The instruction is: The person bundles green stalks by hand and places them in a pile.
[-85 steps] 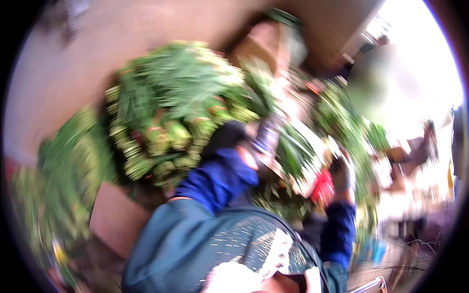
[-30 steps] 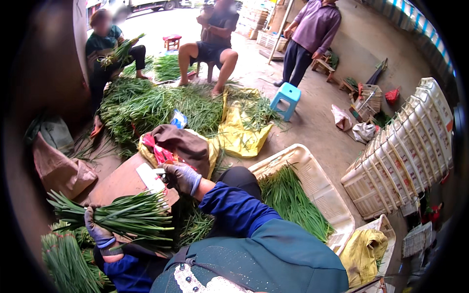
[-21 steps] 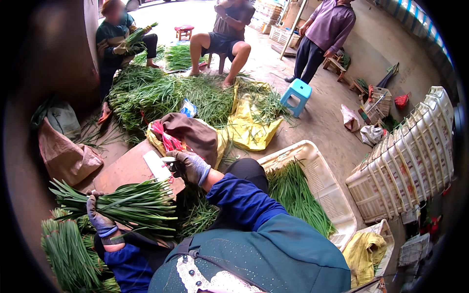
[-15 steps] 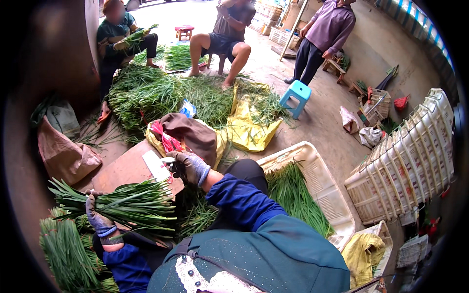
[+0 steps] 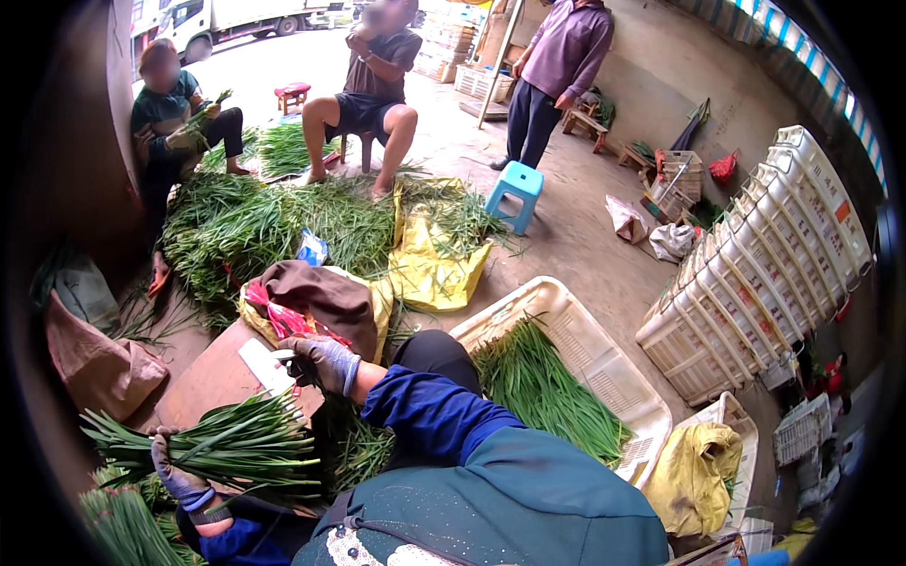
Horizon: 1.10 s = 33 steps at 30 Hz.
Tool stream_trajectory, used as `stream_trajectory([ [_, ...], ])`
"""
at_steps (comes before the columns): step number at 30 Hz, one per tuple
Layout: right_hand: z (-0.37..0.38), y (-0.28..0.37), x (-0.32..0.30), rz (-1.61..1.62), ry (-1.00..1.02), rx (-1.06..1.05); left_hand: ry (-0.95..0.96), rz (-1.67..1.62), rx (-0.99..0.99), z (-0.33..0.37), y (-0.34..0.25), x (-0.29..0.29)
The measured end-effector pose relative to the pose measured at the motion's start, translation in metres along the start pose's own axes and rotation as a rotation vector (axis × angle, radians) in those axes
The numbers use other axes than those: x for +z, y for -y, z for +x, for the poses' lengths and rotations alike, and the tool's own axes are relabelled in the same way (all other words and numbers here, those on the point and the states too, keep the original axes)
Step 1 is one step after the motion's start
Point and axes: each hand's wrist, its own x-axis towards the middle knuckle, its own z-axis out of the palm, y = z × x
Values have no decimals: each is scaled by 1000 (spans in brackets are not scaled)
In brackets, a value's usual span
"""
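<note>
My left hand [image 5: 181,479], in a grey-purple work glove, is closed round a thick bunch of garlic chives [image 5: 231,445], held sideways with cut ends to the right. My gloved right hand [image 5: 328,366] grips a small dark tool with a pale end [image 5: 283,356]; the fingers hide most of it, so its kind is unclear. It is above a reddish-brown board [image 5: 209,375], beside a white strip [image 5: 264,368]. Red ribbons [image 5: 280,316] and a brown cloth [image 5: 326,302] lie just beyond. Bundled chives [image 5: 127,524] stand at the lower left.
A white crate [image 5: 618,373] at my right holds chives [image 5: 547,391]. Farther right leans a stack of crates [image 5: 755,269]. Ahead are a chive heap [image 5: 274,222], a yellow sack [image 5: 425,269] and a blue stool [image 5: 516,193]. Two people sit beyond; another person [image 5: 566,57] stands.
The view has turned, so most things appear farther left and a truck shows at the top. Both hands keep their holds; the chive bunch is still in my left hand.
</note>
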Motion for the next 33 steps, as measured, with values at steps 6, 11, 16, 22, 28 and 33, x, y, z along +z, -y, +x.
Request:
stream_trajectory([
  [6,0,0,-8,26,5,-17,-19,44,17,3,8,7],
  [11,-6,7,-3,36,-11,-3,-45,70,-40,2,14,15],
  [16,-9,10,-2,28,-5,-11,11,67,-57,8,24,18],
  [22,-10,11,-6,36,-1,-4,14,35,-86,10,34,24],
  [28,-8,10,-5,-1,-14,3,-21,47,-89,10,35,27],
  [33,-11,10,-2,-71,-13,-13,-18,43,-103,10,33,23],
])
